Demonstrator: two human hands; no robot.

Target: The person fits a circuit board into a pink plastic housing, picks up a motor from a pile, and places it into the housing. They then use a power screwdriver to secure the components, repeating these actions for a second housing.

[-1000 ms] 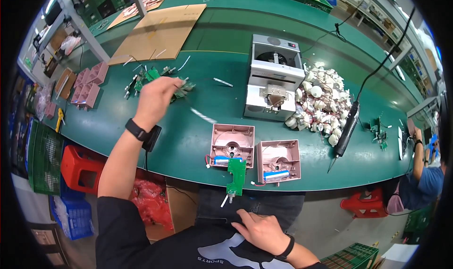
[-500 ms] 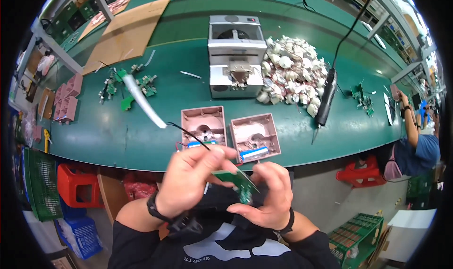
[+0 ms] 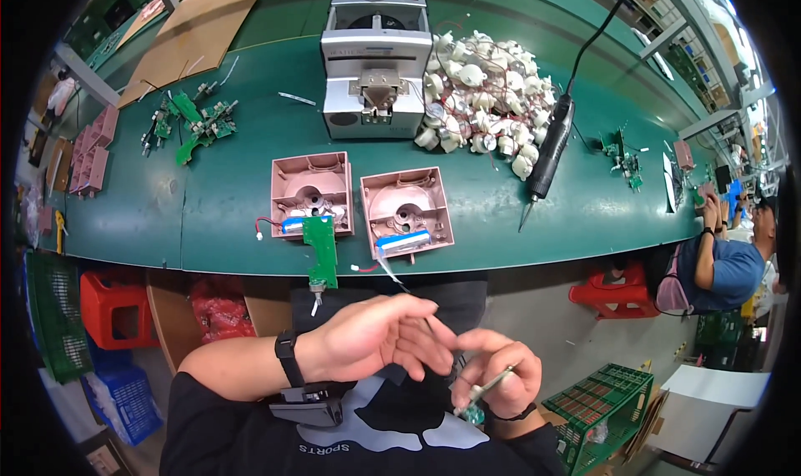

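My right hand (image 3: 507,384) grips a green circuit board (image 3: 494,382), seen almost edge-on, close to my shirt. Its fingers curl around the board's edges. My left hand (image 3: 380,334) is beside it, palm turned up, with thumb and fingers apart. A thin dark wire (image 3: 404,287) with a white end crosses the left thumb toward the right hand; where it ends is hidden. Another green circuit board (image 3: 320,251) overlaps the front of the left pink housing (image 3: 310,176) and reaches past the table edge. A second pink housing (image 3: 409,205) stands beside it, with a blue-and-white battery inside.
A grey machine (image 3: 375,67) stands behind the housings, next to a heap of white wired parts (image 3: 488,92). A black electric screwdriver (image 3: 551,151) hangs at right. Several boards (image 3: 192,121) lie at left. A person (image 3: 726,259) sits far right.
My view has swung, shifting the table things leftward. Both hands moved apart; the left fingers left the board, which the right now holds. A second board has come into view by the left housing.
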